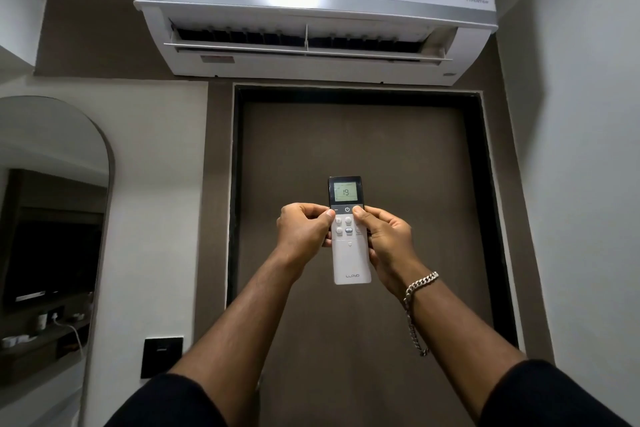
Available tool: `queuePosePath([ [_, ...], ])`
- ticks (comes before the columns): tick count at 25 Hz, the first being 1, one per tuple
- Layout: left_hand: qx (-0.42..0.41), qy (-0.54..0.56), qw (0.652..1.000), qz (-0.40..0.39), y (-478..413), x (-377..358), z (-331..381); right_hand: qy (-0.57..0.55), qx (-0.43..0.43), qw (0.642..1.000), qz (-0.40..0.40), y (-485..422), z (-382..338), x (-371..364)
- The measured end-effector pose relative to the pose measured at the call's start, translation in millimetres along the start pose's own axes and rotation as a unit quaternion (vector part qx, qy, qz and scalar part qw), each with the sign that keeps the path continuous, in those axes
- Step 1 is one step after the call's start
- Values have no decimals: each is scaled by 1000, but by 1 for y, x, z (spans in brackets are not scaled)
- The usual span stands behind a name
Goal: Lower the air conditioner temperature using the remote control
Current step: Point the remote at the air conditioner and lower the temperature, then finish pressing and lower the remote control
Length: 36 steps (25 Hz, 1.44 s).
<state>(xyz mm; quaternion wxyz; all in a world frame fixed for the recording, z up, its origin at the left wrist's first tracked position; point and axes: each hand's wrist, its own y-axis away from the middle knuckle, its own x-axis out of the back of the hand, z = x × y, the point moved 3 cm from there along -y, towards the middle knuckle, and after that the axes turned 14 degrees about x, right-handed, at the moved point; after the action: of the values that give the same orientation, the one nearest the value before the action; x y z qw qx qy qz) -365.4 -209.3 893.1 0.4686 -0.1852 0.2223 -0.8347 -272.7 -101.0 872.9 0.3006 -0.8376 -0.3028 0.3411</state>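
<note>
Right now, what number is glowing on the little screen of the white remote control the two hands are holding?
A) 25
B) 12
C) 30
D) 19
D: the small lit screen at the top of the white remote control, held by the left hand and the right hand, reads 19.

A dark shelf (pixel 41 345) shows in the arched mirror (pixel 52 218) on the left. It sticks out from the wall. On it stand a few small white cups or pots (pixel 14 340), too small to tell which. One taller white one (pixel 42 321) stands further back. A white cord (pixel 74 333) lies over the shelf and hangs down off its edge.
</note>
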Motion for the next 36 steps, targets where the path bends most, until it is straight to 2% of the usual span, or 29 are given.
queuePosePath([
  [7,49,12,998,-28,7,-30,-40,100,-46,994,-12,15,21,43],
  [10,105,-5,992,-73,24,-64,-89,148,-100,984,-2,40,48,91],
  [15,218,-46,964,-144,80,-148,-196,208,-197,956,64,122,99,196],
  [18,286,-76,931,-212,142,-212,-278,254,-264,924,113,188,140,289],
  [22,353,-108,883,-291,261,-288,-380,306,-362,861,184,305,186,408],
  [26,411,-165,814,-375,393,-365,-479,318,-453,792,259,446,212,516],
  [29,415,-194,760,-461,486,-414,-540,309,-484,753,322,540,219,579],
  [36,368,-248,684,-579,651,-482,-615,270,-523,649,482,702,225,676],
])
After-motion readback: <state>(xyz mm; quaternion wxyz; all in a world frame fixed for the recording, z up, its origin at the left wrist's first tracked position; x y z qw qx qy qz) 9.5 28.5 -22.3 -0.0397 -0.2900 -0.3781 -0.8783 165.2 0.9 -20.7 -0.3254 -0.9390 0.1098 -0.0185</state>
